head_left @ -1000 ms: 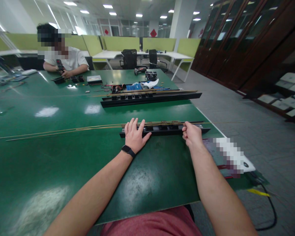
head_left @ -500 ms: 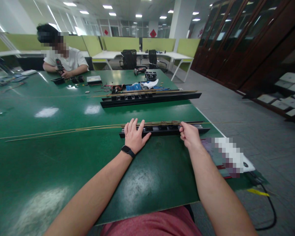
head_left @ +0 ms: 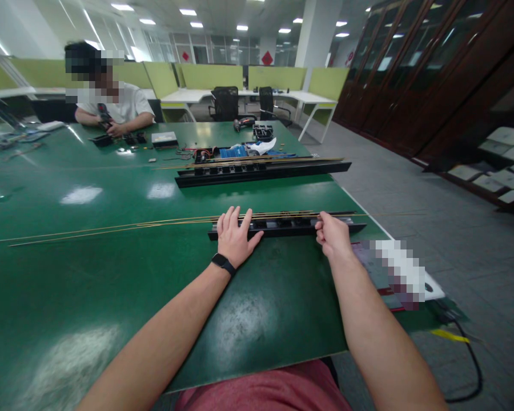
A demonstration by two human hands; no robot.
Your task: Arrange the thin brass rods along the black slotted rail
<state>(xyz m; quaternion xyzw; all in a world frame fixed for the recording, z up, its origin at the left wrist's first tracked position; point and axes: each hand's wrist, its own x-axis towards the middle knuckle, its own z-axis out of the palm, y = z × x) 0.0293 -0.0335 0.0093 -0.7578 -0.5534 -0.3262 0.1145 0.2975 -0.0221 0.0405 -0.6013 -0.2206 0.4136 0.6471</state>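
Note:
A long black slotted strip (head_left: 285, 227) lies across the green table (head_left: 111, 285) in front of me. Thin brass rods (head_left: 111, 228) run along its top and stretch far out to the left over the table. My left hand (head_left: 235, 237) lies flat on the strip's left end, fingers stretched out, a black band on the wrist. My right hand (head_left: 333, 235) is closed in a pinch on a brass rod near the strip's right end.
A second, longer black strip (head_left: 261, 170) with rods on it lies farther back. Beyond it sit small parts and a blue board (head_left: 235, 151). A person in a white shirt (head_left: 115, 105) works at the far left. The table's right edge drops to grey floor; a cable (head_left: 471, 354) trails there.
My right hand slid a little left along the rod, then back a little to the right. My left hand has stayed put.

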